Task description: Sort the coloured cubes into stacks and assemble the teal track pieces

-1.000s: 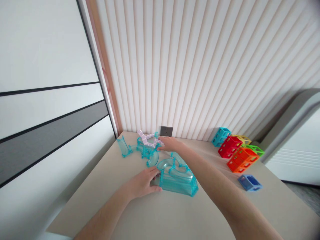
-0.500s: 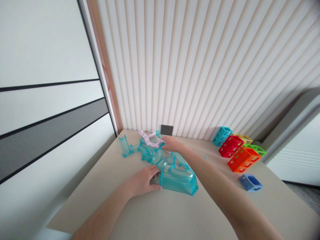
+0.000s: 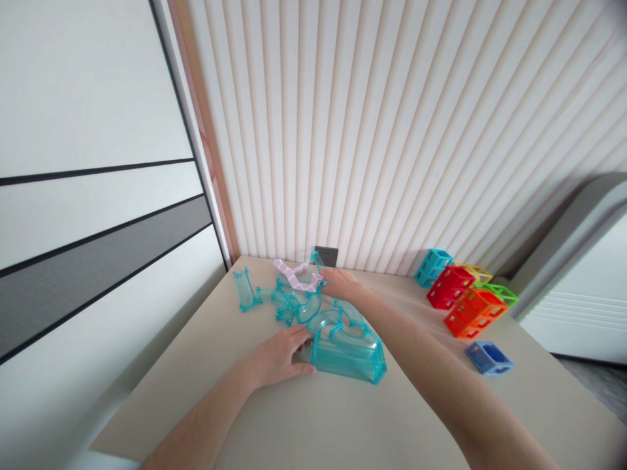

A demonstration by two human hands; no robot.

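My right hand (image 3: 341, 282) reaches across to the far side of the pile. Its fingers are closed on a clear teal track piece (image 3: 317, 260), which sticks up near the wall outlet; the fingertips are partly hidden. Beside it, a lilac-and-white zigzag strip (image 3: 300, 281) lies over the loose teal curved tube pieces (image 3: 300, 307). My left hand (image 3: 284, 356) rests on the table, thumb and fingers apart, touching the left end of a stack of clear teal half-pipe pieces (image 3: 349, 358). Curved teal pieces (image 3: 326, 320) lie just behind that stack.
A teal trough piece (image 3: 243, 288) lies at the far left of the table (image 3: 294, 424). Red (image 3: 450, 287), orange (image 3: 475, 314), cyan (image 3: 433, 267), yellow and green open-frame blocks stand at right, a blue block (image 3: 488, 358) nearer. Behind are the ribbed wall (image 3: 313, 130) and a black outlet (image 3: 327, 255).
My right hand has shifted slightly, and the teal piece at its fingers now stands higher and more tilted. Loose teal pieces beneath the strip have moved a little. My left hand stays at the stack.
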